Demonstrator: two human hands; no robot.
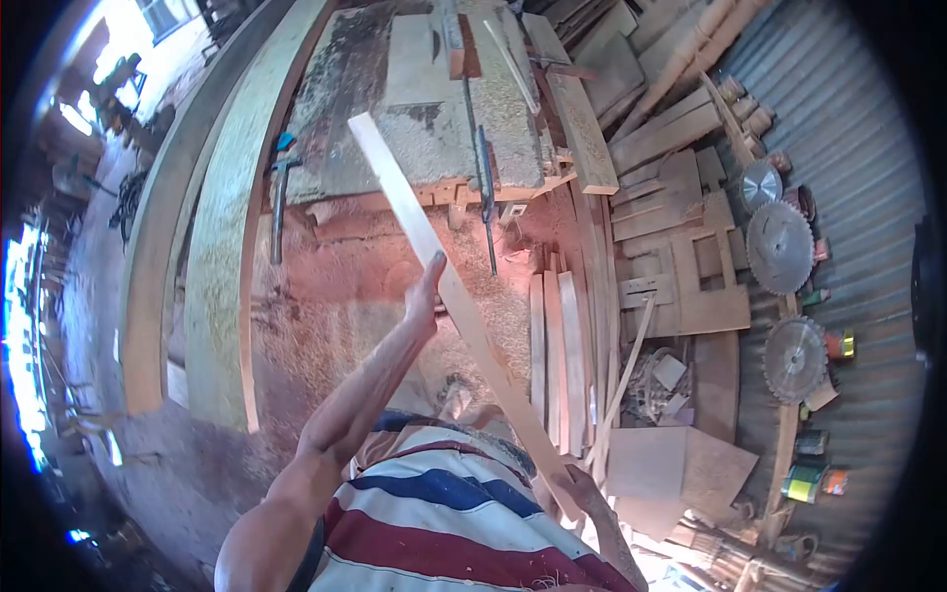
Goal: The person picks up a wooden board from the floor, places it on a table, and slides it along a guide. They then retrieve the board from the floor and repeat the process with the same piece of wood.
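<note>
A long, pale wooden board [483, 345] slants across the view from upper left to lower right, in front of my striped shirt. My left hand [426, 294] is closed around it near its middle, thumb on the upper face. Near the board's lower end, my right hand [584, 491] grips it by the edge. The far end of the board reaches over the front edge of a sawdust-covered saw table [330, 163]. Part of each hand's fingers is hidden behind the board.
Long thick planks [222, 257] run along the left. Several narrow wood strips [562, 365] stand to the right of the board. Circular saw blades [779, 247] hang on the corrugated metal wall [858, 197]. A clamp-like metal bar [278, 212] is at the table's left edge. Sawdust covers the floor.
</note>
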